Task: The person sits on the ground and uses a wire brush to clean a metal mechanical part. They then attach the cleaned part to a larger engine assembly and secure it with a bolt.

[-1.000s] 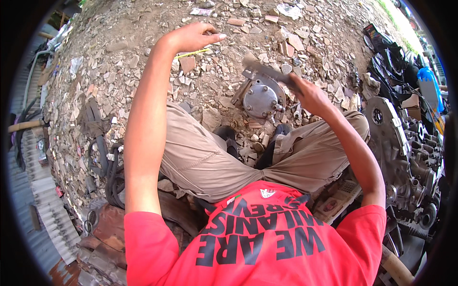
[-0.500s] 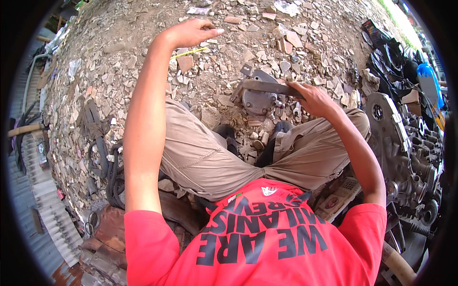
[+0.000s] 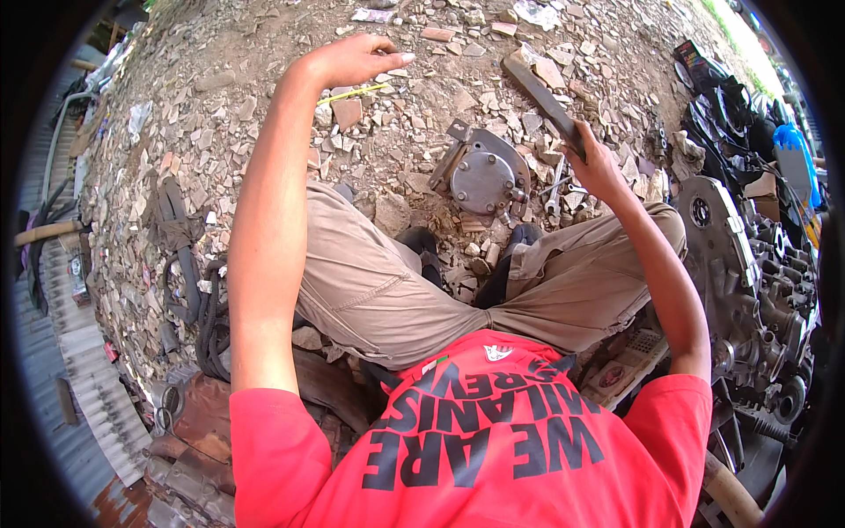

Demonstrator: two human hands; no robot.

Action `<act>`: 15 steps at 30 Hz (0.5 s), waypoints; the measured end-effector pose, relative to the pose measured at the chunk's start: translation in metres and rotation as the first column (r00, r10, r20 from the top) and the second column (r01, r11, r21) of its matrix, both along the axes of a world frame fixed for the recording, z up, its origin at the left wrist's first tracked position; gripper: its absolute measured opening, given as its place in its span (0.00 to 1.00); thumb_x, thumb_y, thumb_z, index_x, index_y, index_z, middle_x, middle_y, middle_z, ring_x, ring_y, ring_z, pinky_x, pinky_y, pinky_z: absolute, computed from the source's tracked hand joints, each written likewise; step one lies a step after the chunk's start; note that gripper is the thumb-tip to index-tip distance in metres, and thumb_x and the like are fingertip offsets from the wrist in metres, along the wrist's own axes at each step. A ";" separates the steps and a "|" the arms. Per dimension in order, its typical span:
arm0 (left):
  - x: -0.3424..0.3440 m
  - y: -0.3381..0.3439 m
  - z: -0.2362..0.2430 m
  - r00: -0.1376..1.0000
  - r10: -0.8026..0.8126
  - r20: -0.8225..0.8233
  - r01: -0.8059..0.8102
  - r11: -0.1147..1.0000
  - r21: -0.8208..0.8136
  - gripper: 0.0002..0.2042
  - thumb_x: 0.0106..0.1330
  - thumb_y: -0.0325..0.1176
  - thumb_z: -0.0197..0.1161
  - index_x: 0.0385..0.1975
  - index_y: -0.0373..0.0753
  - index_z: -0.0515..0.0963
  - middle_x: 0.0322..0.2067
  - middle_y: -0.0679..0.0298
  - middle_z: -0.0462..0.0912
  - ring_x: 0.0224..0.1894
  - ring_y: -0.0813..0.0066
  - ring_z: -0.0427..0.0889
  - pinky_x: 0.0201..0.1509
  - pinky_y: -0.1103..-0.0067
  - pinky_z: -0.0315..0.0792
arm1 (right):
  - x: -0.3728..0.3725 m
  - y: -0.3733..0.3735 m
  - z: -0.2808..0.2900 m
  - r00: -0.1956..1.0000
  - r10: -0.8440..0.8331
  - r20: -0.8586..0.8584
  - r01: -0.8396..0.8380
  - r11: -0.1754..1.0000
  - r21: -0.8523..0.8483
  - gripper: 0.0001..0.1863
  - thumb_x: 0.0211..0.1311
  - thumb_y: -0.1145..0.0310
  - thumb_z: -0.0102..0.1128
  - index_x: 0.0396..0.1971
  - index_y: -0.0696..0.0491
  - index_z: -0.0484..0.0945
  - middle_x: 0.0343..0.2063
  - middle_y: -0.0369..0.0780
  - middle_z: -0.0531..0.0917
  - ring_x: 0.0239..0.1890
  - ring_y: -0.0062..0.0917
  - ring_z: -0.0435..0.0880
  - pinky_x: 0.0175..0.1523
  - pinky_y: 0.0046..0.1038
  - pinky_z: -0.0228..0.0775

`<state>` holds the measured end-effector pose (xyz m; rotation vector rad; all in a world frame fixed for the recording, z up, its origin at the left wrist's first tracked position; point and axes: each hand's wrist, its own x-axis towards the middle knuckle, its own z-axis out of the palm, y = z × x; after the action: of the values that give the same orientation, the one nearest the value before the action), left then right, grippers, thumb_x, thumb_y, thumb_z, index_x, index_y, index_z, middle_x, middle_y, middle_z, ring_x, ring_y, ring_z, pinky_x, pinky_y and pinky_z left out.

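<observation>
My right hand [image 3: 597, 167] is closed around the near end of a long, flat dark bar [image 3: 541, 95]. The bar slants up and to the left, its far end over the rubble and apart from the metal part. That grey metal housing [image 3: 482, 183], a round cover with bolts on a bracketed body, sits on the ground just beyond my feet. Loose wrenches [image 3: 553, 195] lie right of it, below my right hand. My left hand [image 3: 356, 62] hangs forward over the rubble, fingers loosely apart and nothing in them. Beneath it is a thin yellow strip [image 3: 354, 92].
Broken tile and stone rubble [image 3: 220, 132] covers the ground. At the right stand a large engine block [image 3: 748, 273] and a blue container [image 3: 797, 163]. Black hoses [image 3: 207, 321] lie left of my legs, with corrugated metal sheets [image 3: 101, 396] at the far left.
My right hand has swung the bar from lying level across the metal housing to slanting up over the rubble, uncovering the round cover. The left hand stays in place.
</observation>
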<state>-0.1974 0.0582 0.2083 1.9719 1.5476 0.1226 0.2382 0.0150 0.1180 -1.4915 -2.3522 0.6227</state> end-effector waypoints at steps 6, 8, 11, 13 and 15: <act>-0.005 0.000 0.001 0.998 -0.015 -0.055 0.014 1.000 -0.009 0.38 0.65 0.65 0.55 0.60 0.35 0.73 0.57 0.49 0.78 0.59 0.57 0.77 0.62 0.68 0.71 | 0.002 0.035 -0.066 0.912 -0.077 0.403 0.144 0.980 -0.137 0.20 0.60 0.63 0.61 0.49 0.58 0.72 0.38 0.57 0.83 0.44 0.53 0.82 0.50 0.47 0.73; 0.008 -0.002 0.004 0.998 -0.031 -0.057 0.031 0.999 -0.008 0.37 0.65 0.66 0.55 0.60 0.37 0.73 0.56 0.50 0.79 0.59 0.57 0.78 0.62 0.68 0.71 | 0.021 0.043 -0.105 0.909 -0.224 0.351 0.234 0.972 0.015 0.20 0.63 0.61 0.60 0.49 0.57 0.73 0.43 0.56 0.80 0.48 0.52 0.80 0.53 0.47 0.71; 0.008 -0.010 0.001 0.996 -0.006 -0.086 -0.001 0.997 -0.081 0.34 0.67 0.63 0.55 0.60 0.39 0.74 0.56 0.50 0.79 0.59 0.57 0.78 0.62 0.68 0.71 | -0.033 0.025 -0.094 0.948 -0.303 0.096 0.303 0.953 0.012 0.30 0.69 0.49 0.53 0.57 0.60 0.72 0.51 0.56 0.75 0.56 0.47 0.75 0.59 0.48 0.67; -0.007 -0.015 -0.011 0.995 0.010 -0.096 -0.019 0.995 -0.096 0.33 0.68 0.62 0.55 0.60 0.39 0.74 0.56 0.50 0.79 0.59 0.56 0.77 0.62 0.68 0.71 | -0.081 0.001 -0.063 0.987 -0.134 -0.088 0.101 0.945 -0.310 0.39 0.68 0.43 0.54 0.69 0.54 0.61 0.65 0.59 0.63 0.66 0.49 0.67 0.67 0.52 0.62; -0.007 -0.013 -0.013 0.994 -0.011 -0.104 0.001 0.995 -0.100 0.33 0.68 0.61 0.54 0.60 0.38 0.73 0.56 0.50 0.79 0.59 0.56 0.77 0.61 0.68 0.71 | -0.099 -0.025 -0.058 0.999 0.020 0.027 -0.012 0.963 -0.270 0.49 0.55 0.36 0.64 0.70 0.51 0.59 0.68 0.56 0.59 0.68 0.47 0.64 0.70 0.50 0.60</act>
<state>-0.2046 0.0448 0.1951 1.9313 1.5822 -0.0608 0.1397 -0.0100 0.0600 -1.6022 -2.3787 0.9658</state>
